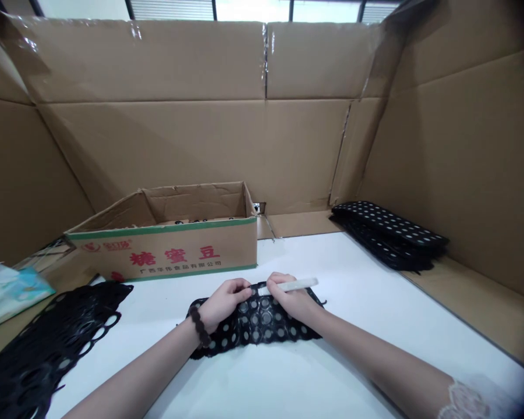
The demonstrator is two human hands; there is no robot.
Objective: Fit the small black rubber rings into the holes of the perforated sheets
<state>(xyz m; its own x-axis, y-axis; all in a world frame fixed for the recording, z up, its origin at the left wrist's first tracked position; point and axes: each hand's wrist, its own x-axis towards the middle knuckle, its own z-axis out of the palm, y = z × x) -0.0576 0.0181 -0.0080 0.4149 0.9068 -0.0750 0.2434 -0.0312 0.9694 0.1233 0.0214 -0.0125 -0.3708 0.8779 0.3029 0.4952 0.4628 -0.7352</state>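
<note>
I count two hands, one left (227, 299) and one right (291, 298), one dark bracelet (198, 327), one white pen-like tool (300, 284) and one dotted black piece (257, 329). There's one printed carton (192, 250) bearing three large red characters (174, 256), one soft packet (11, 295), one black heap (48, 329) and one black stack (388, 228), its layers too merged to number.

The widest free path on the smooth white tabletop (358, 297) runs right of the black, grey-dotted flat sheet (257, 329), up to the stacked black, white-dotted sheets (388, 230) at far right. Only a narrow strip separates that flat sheet from the open brown cardboard box with green edging (240, 247) at far left. Loose black perforated material (35, 349) blocks the near left; tall brown cardboard walls (192, 139) bar the far side and right.
</note>
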